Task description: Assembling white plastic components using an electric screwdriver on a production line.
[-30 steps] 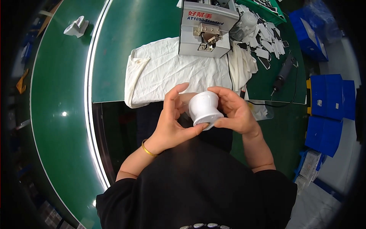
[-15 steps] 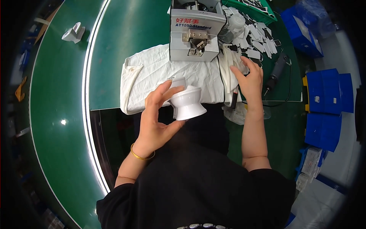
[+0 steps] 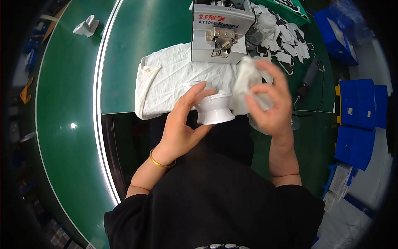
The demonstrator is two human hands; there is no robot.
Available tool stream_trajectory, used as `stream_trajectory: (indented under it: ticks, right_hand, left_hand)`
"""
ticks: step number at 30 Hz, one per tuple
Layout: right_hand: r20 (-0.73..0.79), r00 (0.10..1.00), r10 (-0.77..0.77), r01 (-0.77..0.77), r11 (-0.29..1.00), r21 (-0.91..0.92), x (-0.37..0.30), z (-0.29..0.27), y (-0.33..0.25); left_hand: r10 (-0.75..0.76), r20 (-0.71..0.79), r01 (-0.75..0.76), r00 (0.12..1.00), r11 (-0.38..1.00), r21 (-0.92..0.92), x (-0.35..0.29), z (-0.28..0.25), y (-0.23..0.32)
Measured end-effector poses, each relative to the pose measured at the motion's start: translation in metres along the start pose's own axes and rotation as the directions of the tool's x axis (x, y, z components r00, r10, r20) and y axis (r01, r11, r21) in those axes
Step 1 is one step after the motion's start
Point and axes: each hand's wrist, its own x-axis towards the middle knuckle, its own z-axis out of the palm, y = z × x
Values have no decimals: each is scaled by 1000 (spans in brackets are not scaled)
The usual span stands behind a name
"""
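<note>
My left hand (image 3: 182, 120) grips a glossy white plastic housing (image 3: 214, 111) between its thumb below and its fingers above. The housing has a flared round foot, and its far side is partly hidden by my fingers. Just right of it, my right hand (image 3: 274, 101) has a thin white rag (image 3: 244, 76) pinched in its fingers, slightly blurred by motion. The rag hangs beside the housing, lifted off the table. Beneath and beyond both hands lies a folded white cloth (image 3: 166, 79) over the table's near edge.
A grey tabletop machine (image 3: 219, 35) stands behind the cloth. Right of it are a clear plastic jar (image 3: 266, 24), a pile of white and black flat pieces (image 3: 286, 39) and a corded electric screwdriver (image 3: 306, 81). Another white part (image 3: 86, 26) rests on the green left surface. Blue bins (image 3: 355, 101) stand right.
My right hand has taken hold of the rag beside the machine and brought it up and nearer to the housing. My left hand still holds the housing, now turned slightly more upright.
</note>
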Motion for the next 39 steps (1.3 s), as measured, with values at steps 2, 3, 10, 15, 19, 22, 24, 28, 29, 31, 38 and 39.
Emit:
stream_trajectory:
  ticks: [2,3,10,15,19,22,24,28,29,31,38,39]
  right_hand:
    - [128,991,-42,18,983,184,1,11,-15]
    - [145,989,-43,4,964,264,0,20,-19]
    - [139,970,198,-236,900,367,-7,22,-6]
    - [-10,935,355,-324,863,387,-14,15,23]
    - [-295,859,418,-349,900,260,3,1,37]
    - [-197,916,348,-358,933,-17,11,-14,66]
    - [-320,828,461,-410,886,216,1,-30,98]
    - [-597,649,472,-702,673,-232,-12,-81,149]
    - [-592,640,490,-752,559,-350,-26,-98,183]
    - [-622,517,589,-853,420,-312,-28,-98,204]
    - [-444,345,827,-897,429,102,-50,-128,254]
    - [-309,334,890,-870,418,261,-51,-132,249]
  left_hand:
    - [2,9,-2,1000,1000,-9,2,2,3]
    - [7,8,-7,1000,999,47,3,2,7]
    - [9,-12,-9,1000,999,49,-4,2,0]
    - [33,-30,-35,999,995,-90,0,-5,3]
    - [-47,-26,41,999,982,-186,-1,-7,3]
    - [-211,16,196,977,874,-445,-4,-10,16]
    - [-320,72,298,945,746,-596,-2,-11,16]
    - [-363,57,353,930,837,-417,-4,-2,-1]
    - [-325,57,321,944,864,-389,-3,0,-2]
    - [-213,18,209,977,935,-286,-6,7,-17]
    - [-156,293,223,943,951,-212,0,1,-21]
    - [-147,268,185,952,975,-125,1,1,-13]
